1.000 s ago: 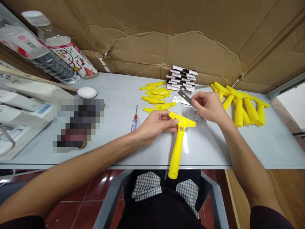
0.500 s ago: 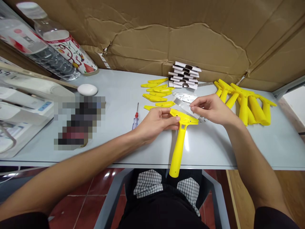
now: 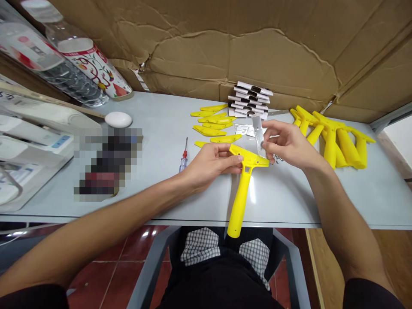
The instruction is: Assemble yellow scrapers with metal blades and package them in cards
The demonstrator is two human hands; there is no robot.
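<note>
My left hand (image 3: pixel 214 165) grips the head of a yellow scraper handle (image 3: pixel 240 201), whose shaft points down past the table's front edge. Between the fingers of my right hand (image 3: pixel 283 143) is a thin metal plate (image 3: pixel 258 134) with small holes, tilted upright just behind the handle's head. Small screws (image 3: pixel 277 159) lie under my right hand, partly covered by it. More flat metal plates (image 3: pixel 246 129) rest on the table behind. Left of them are several yellow cover pieces (image 3: pixel 212 130). A screwdriver (image 3: pixel 183 159) with a clear and red grip lies beside my left hand.
Several yellow scraper handles (image 3: pixel 333 133) are piled at the right. White folded sleeves (image 3: pixel 249 99) are stacked against the cardboard (image 3: pixel 193 56). At the left stand bottles (image 3: pixel 96 68), a white oval object (image 3: pixel 118 119), a pixelated item (image 3: pixel 109 165) and white appliances (image 3: pixel 35 146).
My right hand has turned the metal plate from a slanted, flatter position to a more upright one. My left hand keeps the yellow handle almost where it was.
</note>
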